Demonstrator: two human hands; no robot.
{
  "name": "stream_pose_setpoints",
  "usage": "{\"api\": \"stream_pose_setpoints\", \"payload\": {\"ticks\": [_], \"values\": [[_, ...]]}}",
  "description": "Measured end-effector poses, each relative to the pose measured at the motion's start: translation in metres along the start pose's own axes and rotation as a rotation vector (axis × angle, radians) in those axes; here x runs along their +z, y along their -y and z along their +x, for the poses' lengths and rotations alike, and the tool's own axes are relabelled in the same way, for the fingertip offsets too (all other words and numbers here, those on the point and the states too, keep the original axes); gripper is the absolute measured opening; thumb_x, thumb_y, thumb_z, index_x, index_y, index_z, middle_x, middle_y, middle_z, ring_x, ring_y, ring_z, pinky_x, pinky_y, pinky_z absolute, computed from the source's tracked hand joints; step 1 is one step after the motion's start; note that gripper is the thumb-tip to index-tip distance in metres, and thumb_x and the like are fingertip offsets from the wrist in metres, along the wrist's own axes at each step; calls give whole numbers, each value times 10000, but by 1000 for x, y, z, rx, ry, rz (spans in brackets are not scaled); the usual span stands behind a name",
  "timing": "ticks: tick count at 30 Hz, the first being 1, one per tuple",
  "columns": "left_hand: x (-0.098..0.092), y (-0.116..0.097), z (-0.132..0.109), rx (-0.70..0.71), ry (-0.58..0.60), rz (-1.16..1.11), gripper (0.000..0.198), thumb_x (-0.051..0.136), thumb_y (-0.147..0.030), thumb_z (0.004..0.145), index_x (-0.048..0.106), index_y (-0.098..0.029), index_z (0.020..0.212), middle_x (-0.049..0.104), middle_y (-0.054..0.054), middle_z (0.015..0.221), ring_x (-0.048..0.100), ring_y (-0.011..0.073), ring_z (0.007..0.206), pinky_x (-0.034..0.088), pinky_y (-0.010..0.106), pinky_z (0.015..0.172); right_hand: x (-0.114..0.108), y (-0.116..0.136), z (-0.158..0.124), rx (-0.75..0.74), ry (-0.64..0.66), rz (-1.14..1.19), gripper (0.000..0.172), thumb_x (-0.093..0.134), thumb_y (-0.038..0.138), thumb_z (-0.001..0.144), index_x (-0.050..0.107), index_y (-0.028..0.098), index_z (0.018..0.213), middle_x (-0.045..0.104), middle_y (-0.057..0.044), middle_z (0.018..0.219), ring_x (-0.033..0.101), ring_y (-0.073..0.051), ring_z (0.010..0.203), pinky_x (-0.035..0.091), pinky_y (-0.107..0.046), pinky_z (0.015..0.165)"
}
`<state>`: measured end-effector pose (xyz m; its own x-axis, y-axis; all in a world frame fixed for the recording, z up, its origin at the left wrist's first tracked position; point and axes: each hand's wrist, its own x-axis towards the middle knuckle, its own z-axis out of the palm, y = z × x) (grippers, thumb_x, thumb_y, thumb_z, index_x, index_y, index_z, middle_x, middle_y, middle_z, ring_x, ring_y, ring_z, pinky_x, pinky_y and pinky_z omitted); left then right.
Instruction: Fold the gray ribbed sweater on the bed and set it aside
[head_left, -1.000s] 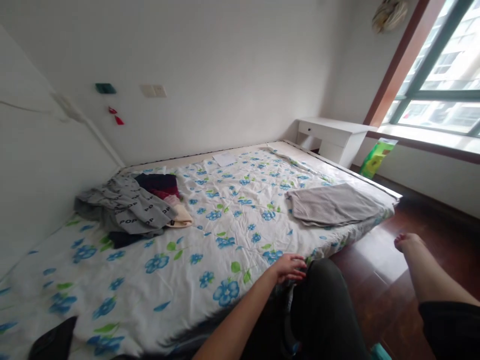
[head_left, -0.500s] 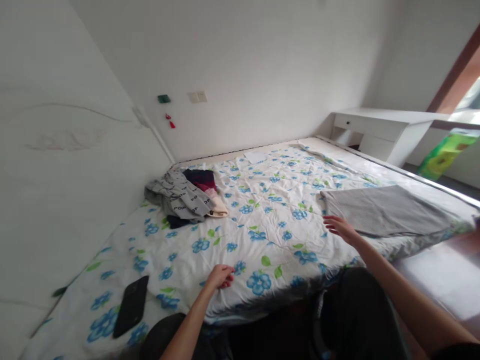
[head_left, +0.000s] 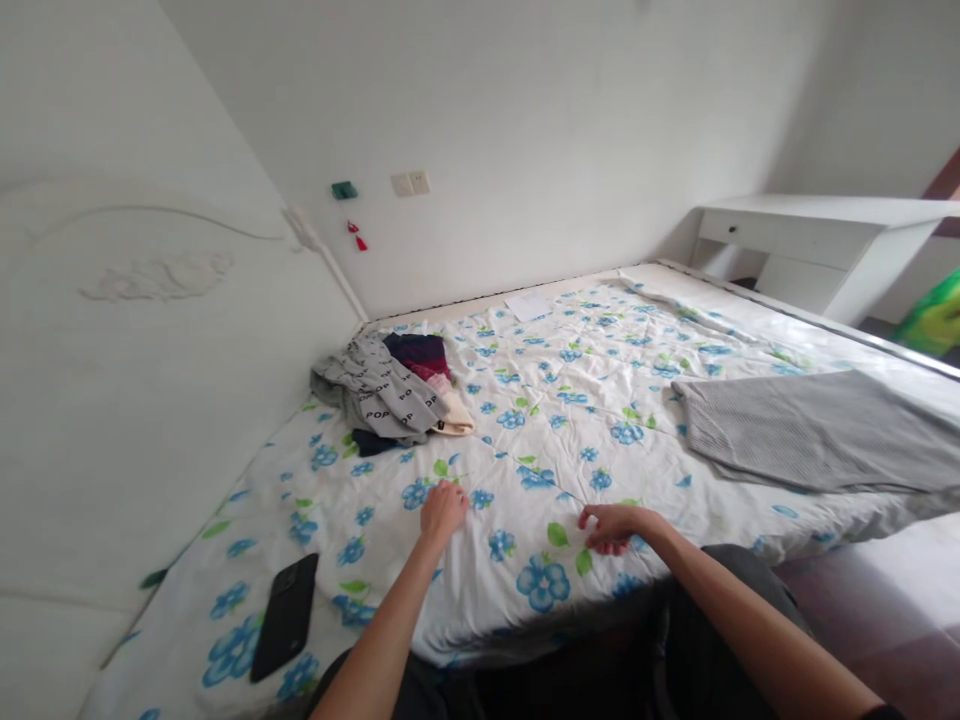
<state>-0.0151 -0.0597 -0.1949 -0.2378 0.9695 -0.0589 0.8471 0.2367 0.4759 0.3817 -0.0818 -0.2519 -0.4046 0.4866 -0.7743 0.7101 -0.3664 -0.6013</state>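
Blue-flowered white quilt: where was it seen?

It was seen spread over a low bed, creased across its middle, and both hands were laid on it near the bed's near edge.

How was the left grip placed?

It was pressed down on the quilt just beside a blue flower, with the fingers bunched together. Whether a fold of fabric was pinched could not be told.

And the right grip?

It was kept nearer the edge and well apart from the left one. Its fingers were curled together over the quilt beside a green leaf print, and no clamping could be made out with certainty.

What else was laid on the bed?

A heap of clothes, topped by a grey garment printed with "POP", was piled toward the wall side. A black phone was left near the bed's left edge. A folded grey cloth was laid toward the right edge, and a sheet of paper was placed by the far edge. Beyond the far right corner, a white table was seen.
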Motion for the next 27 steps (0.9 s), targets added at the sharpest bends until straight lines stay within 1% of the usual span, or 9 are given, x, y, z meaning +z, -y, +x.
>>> {"api": "stream_pose_setpoints", "payload": {"ticks": [3,6,9,13,16,18,21,24,27], "values": [[-20,7,44,86,-50,119,90,757,-143,894,799,-200,949,689,201,1522,601,388,1449,484,408,1199,-2,0,6,3,32,14,705,964,435,770,569,285,1334,713,85,751,622,-108,493,549,-198,521],[-35,8,85,129,-105,254,264,714,-130,934,831,-180,1165,564,211,1718,572,418,1462,505,448,1189,-1,1,18,20,48,-3,631,932,422,799,556,289,1287,718,75,728,627,-122,482,553,-203,492],[-41,4,122,122,-87,394,412,683,-128,970,811,-174,1359,504,188,1794,556,429,1479,512,472,1198,0,2,29,42,48,-25,562,906,414,835,542,286,1244,726,63,709,622,-132,473,547,-206,473],[-38,-3,161,41,-51,448,430,690,-152,969,809,-137,1381,478,216,1814,534,497,1512,525,589,1201,-2,5,27,55,52,-27,537,908,413,874,550,267,1247,730,59,718,623,-125,488,552,-203,503],[-32,-8,182,-1,-55,446,403,719,-221,950,808,-110,1327,409,264,1845,494,545,1552,519,672,1195,-5,10,16,36,76,-8,456,830,326,941,560,250,1301,719,73,707,640,-123,521,561,-198,562],[-29,-11,193,-20,-87,371,406,749,-285,933,797,-92,1287,423,303,1818,470,553,1570,488,695,1216,-7,16,8,20,83,-13,376,751,252,979,579,239,1313,711,79,697,649,-124,543,564,-204,600],[-33,-13,205,-98,-210,22,330,761,-275,891,790,-76,1152,613,337,1624,520,522,1535,452,658,1251,-12,25,-3,-20,45,-59,217,688,190,999,647,219,1210,705,75,696,650,-121,571,560,-220,641],[-48,-12,216,-191,-333,-249,152,691,-202,899,764,-114,999,755,293,1365,589,472,1467,449,623,1248,-16,31,-9,-50,8,-75,76,686,172,994,681,211,1059,704,67,703,662,-120,608,557,-233,672],[-66,-14,224,-245,-414,-434,29,705,-180,877,689,-170,855,783,220,1128,625,441,1382,490,622,1183,-18,33,-9,-65,12,-55,49,700,172,977,682,216,990,710,64,706,677,-126,631,560,-240,688]]}}
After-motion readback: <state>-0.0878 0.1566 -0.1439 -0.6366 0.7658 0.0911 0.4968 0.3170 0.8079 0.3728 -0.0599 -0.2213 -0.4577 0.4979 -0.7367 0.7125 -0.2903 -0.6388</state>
